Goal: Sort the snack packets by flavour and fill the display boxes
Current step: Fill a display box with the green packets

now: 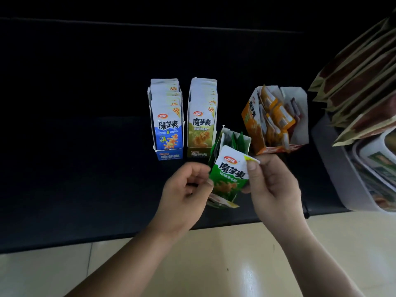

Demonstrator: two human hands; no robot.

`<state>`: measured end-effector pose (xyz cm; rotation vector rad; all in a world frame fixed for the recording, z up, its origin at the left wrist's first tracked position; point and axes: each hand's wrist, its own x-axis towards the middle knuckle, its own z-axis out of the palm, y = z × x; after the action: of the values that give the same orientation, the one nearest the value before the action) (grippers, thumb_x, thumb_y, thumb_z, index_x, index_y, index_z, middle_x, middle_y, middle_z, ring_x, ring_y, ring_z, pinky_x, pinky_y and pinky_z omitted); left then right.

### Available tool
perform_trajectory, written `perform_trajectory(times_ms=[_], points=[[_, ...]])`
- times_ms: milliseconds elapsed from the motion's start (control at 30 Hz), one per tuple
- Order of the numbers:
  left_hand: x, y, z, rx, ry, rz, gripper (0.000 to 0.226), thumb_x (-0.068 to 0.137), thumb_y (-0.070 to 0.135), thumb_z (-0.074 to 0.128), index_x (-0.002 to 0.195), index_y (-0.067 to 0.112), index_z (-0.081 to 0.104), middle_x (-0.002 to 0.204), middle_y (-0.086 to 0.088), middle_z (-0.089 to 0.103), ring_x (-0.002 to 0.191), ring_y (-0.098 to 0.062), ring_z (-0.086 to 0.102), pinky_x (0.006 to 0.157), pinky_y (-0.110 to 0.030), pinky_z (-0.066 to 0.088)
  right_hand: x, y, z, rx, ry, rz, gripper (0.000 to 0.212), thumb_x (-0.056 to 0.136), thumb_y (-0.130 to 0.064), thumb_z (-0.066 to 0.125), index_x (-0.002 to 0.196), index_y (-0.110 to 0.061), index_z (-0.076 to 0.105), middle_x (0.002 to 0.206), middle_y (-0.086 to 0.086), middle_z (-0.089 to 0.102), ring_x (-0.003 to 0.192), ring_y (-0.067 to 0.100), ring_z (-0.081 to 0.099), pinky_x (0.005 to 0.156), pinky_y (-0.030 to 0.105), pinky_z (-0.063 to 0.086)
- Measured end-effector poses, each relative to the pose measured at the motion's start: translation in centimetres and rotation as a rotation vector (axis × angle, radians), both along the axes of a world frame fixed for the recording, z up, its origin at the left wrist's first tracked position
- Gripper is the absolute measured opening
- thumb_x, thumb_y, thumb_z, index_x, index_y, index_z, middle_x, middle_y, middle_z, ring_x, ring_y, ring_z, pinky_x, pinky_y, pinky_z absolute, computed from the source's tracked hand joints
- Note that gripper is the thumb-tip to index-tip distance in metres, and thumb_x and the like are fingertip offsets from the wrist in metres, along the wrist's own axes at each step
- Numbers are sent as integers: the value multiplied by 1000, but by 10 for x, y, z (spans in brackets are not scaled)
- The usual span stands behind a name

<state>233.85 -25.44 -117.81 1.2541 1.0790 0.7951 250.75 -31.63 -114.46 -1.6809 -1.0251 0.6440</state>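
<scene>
**Green packet (230,172) poised at the green box (246,142)**

The right hand (272,185) pinches the packet's top right corner between thumb and forefinger. The left hand (186,185), fingers curled, seems to pinch its left edge; whether it also steadies the box is hard to tell. The packet stands upright, face to the camera, just in front of the green box's open mouth, right of the full blue box (168,155) and olive box (198,153). To do this well, hold the packet upright and facing forward, slide it in bottom first, and brace the soft, leaning box so its walls don't fold. The orange box (249,116) seems to hold mixed packets, probably needing sorting yet.
</scene>
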Motion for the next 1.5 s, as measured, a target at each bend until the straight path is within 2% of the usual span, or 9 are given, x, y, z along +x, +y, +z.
perform_trajectory(times_ms=[100,267,500,733,900,1100,1233,1367,1500], points=[[-2,3,0,17,10,-6,17,95,3,69,99,19,74,91,1,74,82,-8,67,71,-19,51,3,-4,-12,-34,43,131,14,102,-22,61,94,-12,67,80,13,68,73,36,64,64,53,52],[-4,4,5,46,-31,4,24,98,29,61,88,13,75,90,-5,68,82,-7,64,74,-17,47,12,-13,-13,-139,36,371,22,102,-18,64,82,-9,68,70,15,54,66,33,47,59,34,36],[-2,0,3,24,75,-44,12,96,16,72,83,15,71,68,8,64,62,-2,54,61,-17,44,11,-6,-13,-97,50,150,14,102,-24,66,93,-17,75,80,9,72,78,36,68,73,55,57],[12,33,8,142,173,23,13,91,16,78,102,22,80,83,10,76,77,-3,71,71,-18,56,1,13,-17,-147,33,57,17,90,-12,79,104,-21,75,87,-11,76,82,6,73,74,18,57],[10,34,1,332,280,2,11,96,15,71,92,21,79,78,10,73,70,-12,69,67,-35,58,-1,10,-19,-174,57,70,21,89,-12,79,106,-24,75,89,-11,77,87,8,73,79,21,59],[4,30,7,341,309,-41,11,99,18,66,91,25,69,72,14,66,58,-3,58,55,-13,43,1,9,-18,-185,62,161,27,92,-15,77,115,-29,77,99,-6,77,97,16,73,87,39,62],[4,32,22,256,137,-21,12,104,24,59,93,25,63,74,9,65,60,-7,58,64,-21,53,-2,10,-17,-178,95,148,38,90,-10,78,122,-31,74,101,-5,75,97,13,72,87,34,62],[-4,41,35,193,3,81,13,99,39,55,93,30,62,90,-14,69,87,-44,69,79,-63,59,-1,8,-14,-170,128,117,47,84,-16,84,126,-32,71,104,-6,76,101,10,72,90,30,61],[-6,39,45,170,-26,93,14,105,31,55,93,30,61,88,-10,70,81,-34,72,70,-61,61,-5,7,-9,-153,186,154,65,73,-29,86,135,-32,64,113,-9,76,107,12,72,92,31,59]])
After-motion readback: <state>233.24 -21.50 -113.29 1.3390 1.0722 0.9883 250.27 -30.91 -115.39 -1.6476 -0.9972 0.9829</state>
